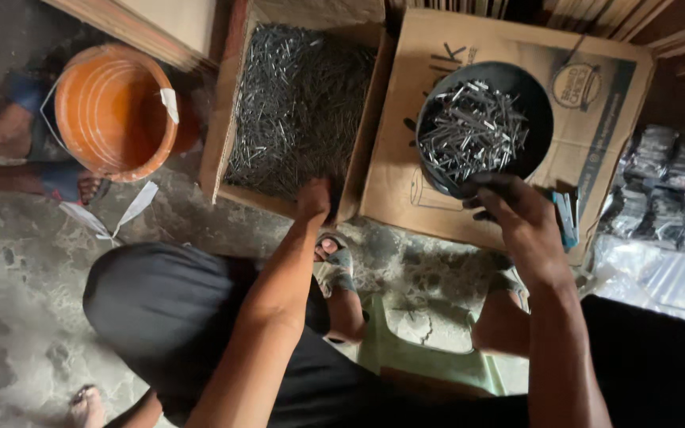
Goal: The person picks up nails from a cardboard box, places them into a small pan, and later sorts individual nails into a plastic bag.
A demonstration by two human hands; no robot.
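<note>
An open cardboard box (230,103) full of dark metal nails (299,103) stands on the floor ahead of me. My left hand (315,200) reaches over its near edge into the nails; its fingers are hidden, so I cannot tell what it grips. My right hand (517,214) holds the near rim of a black round bowl (538,111) filled with shiny nails (472,128). The bowl rests on a flattened cardboard box (406,158) to the right.
An orange bucket (112,111) sits at the left, with another person's feet (9,135) beside it. Clear plastic bags of packed nails (667,190) lie at the right. My sandalled feet (338,269) and a green stool (430,341) are below, on stained concrete floor.
</note>
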